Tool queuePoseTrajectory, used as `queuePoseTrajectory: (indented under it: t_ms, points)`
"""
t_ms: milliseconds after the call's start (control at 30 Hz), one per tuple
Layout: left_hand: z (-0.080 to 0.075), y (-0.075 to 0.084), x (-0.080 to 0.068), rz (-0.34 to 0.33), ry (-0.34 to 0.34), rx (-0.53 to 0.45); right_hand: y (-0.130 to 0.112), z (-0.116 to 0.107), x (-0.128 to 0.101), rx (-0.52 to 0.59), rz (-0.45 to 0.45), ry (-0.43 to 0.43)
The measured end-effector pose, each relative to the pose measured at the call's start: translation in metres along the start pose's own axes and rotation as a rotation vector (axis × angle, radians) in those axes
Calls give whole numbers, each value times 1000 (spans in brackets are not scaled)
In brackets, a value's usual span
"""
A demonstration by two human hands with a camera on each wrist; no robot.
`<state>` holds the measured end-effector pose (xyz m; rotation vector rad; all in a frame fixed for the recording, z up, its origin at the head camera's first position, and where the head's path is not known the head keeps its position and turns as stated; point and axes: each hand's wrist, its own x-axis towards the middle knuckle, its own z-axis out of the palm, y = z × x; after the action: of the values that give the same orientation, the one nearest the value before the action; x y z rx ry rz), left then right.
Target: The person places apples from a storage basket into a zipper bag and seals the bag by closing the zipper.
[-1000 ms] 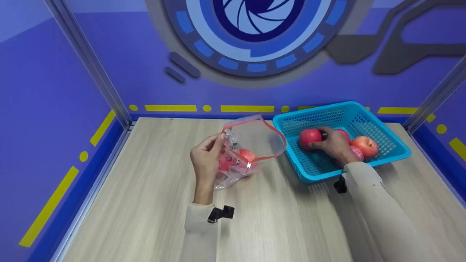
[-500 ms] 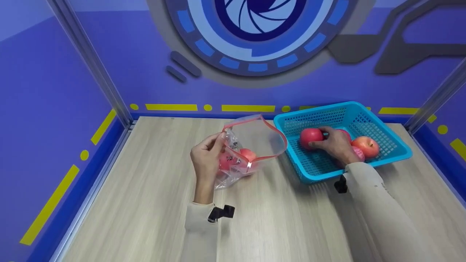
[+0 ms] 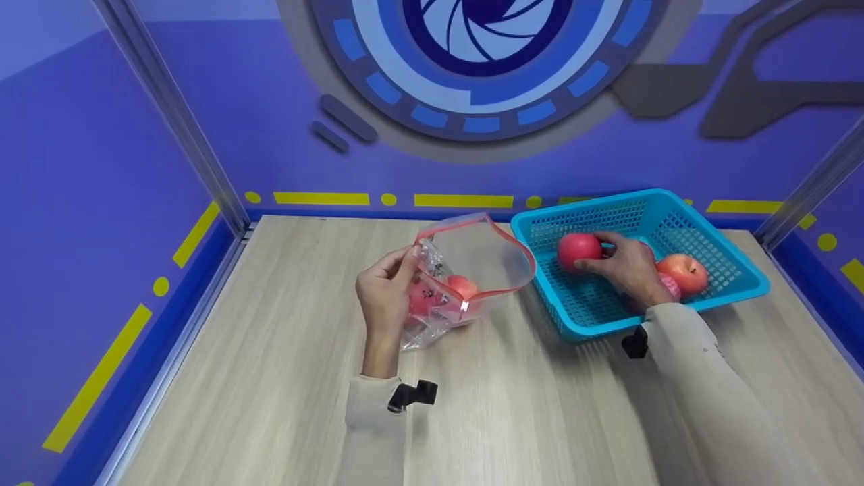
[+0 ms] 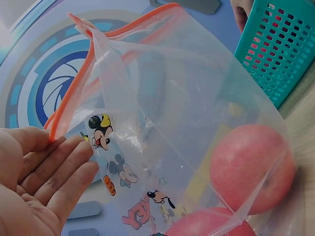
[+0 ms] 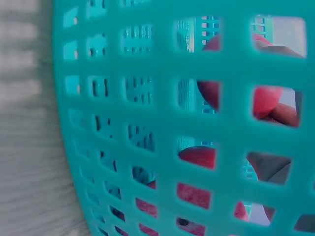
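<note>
My left hand (image 3: 385,291) pinches the near rim of a clear zip bag (image 3: 476,260) with an orange-red zipper edge and holds its mouth open above the table. Two red apples (image 3: 462,287) lie in the bag's bottom. In the left wrist view the bag (image 4: 187,108) shows cartoon prints, one apple (image 4: 251,167) inside, and my fingers (image 4: 59,169) at its rim. My right hand (image 3: 624,264) is inside the blue basket (image 3: 675,202) and grips a red apple (image 3: 578,248). Through the basket mesh (image 5: 147,123) the right wrist view shows that apple (image 5: 266,101) in part.
Another red-yellow apple (image 3: 685,271) lies in the basket right of my right hand, with more red fruit partly hidden behind the hand. The basket stands at the back right of a wooden table (image 3: 270,378). Blue walls close in the back and sides.
The right hand with its apple has risen very slightly inside the basket. The left hand and the bag have stayed put.
</note>
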<state>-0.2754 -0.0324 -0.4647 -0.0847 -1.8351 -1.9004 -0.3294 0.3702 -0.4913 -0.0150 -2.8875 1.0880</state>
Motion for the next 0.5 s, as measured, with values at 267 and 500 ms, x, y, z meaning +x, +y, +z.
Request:
queuePoseTrajectory:
  t_ms: [267, 500]
  points:
    - [1, 0, 0, 7, -3, 3, -2, -5, -4, 102, -9, 1]
    - [0, 0, 0, 8, -3, 12, -15, -7, -10, 174, -29, 44]
